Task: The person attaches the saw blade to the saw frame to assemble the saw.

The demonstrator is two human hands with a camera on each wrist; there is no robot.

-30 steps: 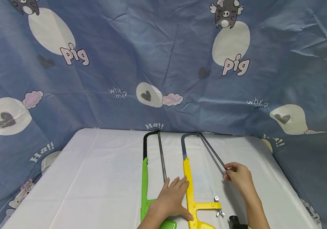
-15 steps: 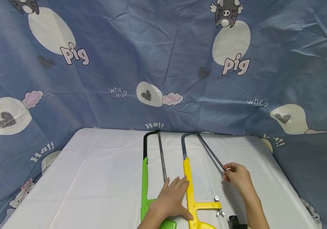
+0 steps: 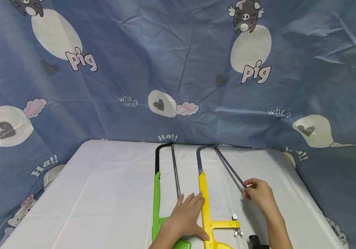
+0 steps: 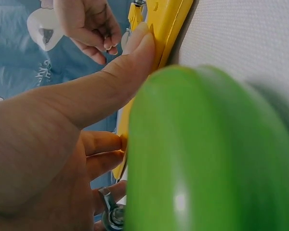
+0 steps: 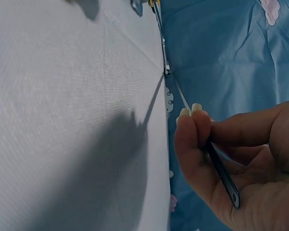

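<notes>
Yellow saw [image 3: 206,212] lies on white cloth [image 3: 118,193] before blue fabric [image 3: 109,83], left hand [image 3: 184,217] resting straight-fingered on it, right hand [image 3: 260,194] pinching its blade [image 3: 229,167] by the end. 1 green saw [image 3: 157,197] beside makes 2 saws, 2 blades.

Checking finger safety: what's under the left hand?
The left hand rests partly on the yellow saw. The left wrist view shows a wing nut and green handle underneath. In the head view, the green blade runs under this hand; its near end is hidden.
</notes>
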